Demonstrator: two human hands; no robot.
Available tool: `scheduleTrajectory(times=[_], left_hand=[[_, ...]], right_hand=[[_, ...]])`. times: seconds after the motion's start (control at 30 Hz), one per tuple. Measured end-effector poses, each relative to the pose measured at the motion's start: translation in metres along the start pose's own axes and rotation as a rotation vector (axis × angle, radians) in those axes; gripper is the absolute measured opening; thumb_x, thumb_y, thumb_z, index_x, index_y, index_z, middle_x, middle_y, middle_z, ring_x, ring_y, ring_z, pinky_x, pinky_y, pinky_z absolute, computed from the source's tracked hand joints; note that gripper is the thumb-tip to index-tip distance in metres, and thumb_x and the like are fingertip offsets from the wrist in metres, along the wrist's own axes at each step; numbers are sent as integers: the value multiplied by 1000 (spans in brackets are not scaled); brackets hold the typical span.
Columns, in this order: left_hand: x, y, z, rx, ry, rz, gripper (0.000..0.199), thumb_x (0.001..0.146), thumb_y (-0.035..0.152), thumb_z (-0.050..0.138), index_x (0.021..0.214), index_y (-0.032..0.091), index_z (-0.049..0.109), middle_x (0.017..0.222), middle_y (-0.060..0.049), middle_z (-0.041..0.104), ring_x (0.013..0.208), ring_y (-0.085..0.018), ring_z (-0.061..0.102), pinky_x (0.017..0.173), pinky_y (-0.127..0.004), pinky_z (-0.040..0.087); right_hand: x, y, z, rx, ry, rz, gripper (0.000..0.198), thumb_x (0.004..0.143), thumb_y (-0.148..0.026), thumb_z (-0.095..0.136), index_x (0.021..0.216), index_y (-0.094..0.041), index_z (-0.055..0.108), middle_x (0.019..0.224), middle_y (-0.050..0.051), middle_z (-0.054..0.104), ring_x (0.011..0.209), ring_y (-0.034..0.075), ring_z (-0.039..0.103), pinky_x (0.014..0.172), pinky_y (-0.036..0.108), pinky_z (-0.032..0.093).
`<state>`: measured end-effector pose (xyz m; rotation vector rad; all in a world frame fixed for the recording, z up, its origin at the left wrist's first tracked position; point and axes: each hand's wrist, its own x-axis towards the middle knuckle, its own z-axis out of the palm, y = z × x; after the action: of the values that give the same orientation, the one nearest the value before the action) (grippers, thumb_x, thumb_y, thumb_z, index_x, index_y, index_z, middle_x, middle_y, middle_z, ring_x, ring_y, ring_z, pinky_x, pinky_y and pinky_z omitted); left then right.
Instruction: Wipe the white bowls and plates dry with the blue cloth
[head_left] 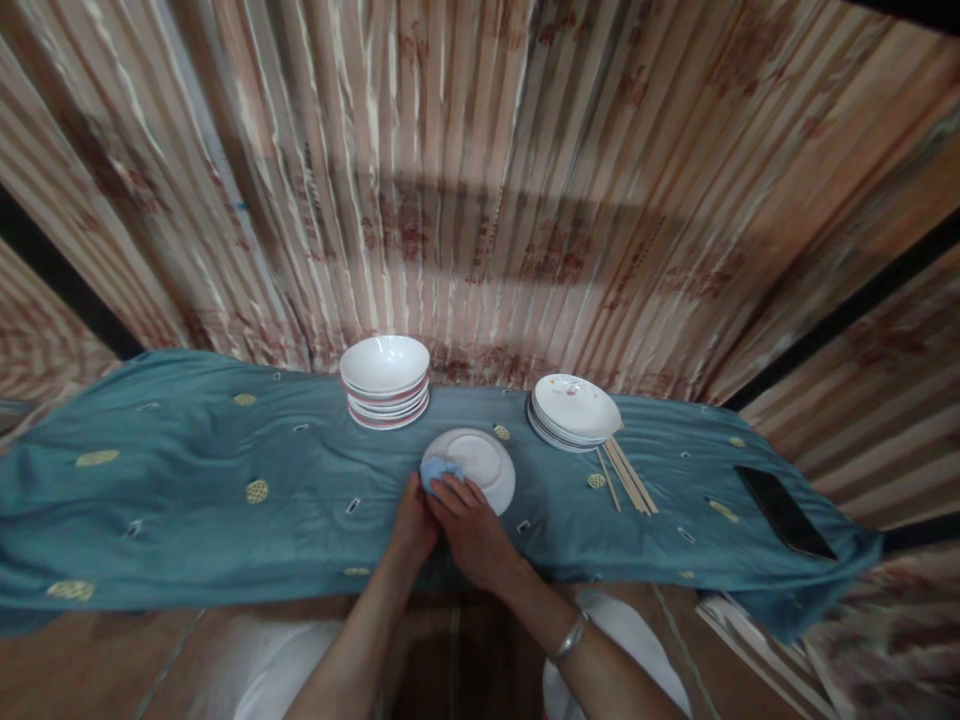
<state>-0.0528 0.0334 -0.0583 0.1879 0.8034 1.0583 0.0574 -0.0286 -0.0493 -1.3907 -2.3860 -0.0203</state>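
A white plate (487, 462) is held above the near middle of the table, its underside with the foot ring facing me. My left hand (415, 522) grips the plate's near left edge; part of its fingers is hidden behind the plate. Under the fingers of my right hand (474, 528) a light blue cloth (439, 470) is pressed against the left part of the plate. Both hands are close together, almost touching at the thumbs. A silver bracelet (571, 636) circles the right wrist.
Several stacked white bowls (385, 365) stand at the back, left of the plate. To the right is a stack of plates (576, 405), with several chopsticks (631, 478) beside it. A dark phone (784, 510) lies near the right end of the teal tablecloth (187, 470). Patterned curtains (450, 200) hang behind.
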Motion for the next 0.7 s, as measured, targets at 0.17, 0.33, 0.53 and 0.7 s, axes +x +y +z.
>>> scheduleTrajectory(times=[0.17,0.33,0.53,0.7], left_hand=[[-11,6,13,-131,48,-74,39,98,33,39,119,12,64,100,-12,75,109,-23,69,100,-34,52],[-10,7,9,-121,11,-69,46,99,34,36,133,11,56,112,-14,74,117,-23,65,104,-35,49],[-3,6,3,-86,-49,-64,43,93,37,51,131,19,59,118,-11,72,122,-26,62,102,-38,51],[-5,6,8,-98,-74,-88,47,98,37,40,137,16,54,127,-15,68,127,-27,58,104,-43,50]], right_hand=[[7,0,0,-15,32,10,43,97,-16,45,139,-15,55,145,11,56,142,23,39,119,45,33],[22,2,-1,-57,41,-6,37,100,-19,43,134,-15,59,142,12,58,139,25,42,116,47,35],[53,7,-6,-106,0,14,24,100,-20,46,115,-17,65,127,12,64,131,25,48,109,45,41],[71,15,-9,-90,-66,60,19,100,-26,49,107,-19,66,118,9,66,126,24,49,108,45,41]])
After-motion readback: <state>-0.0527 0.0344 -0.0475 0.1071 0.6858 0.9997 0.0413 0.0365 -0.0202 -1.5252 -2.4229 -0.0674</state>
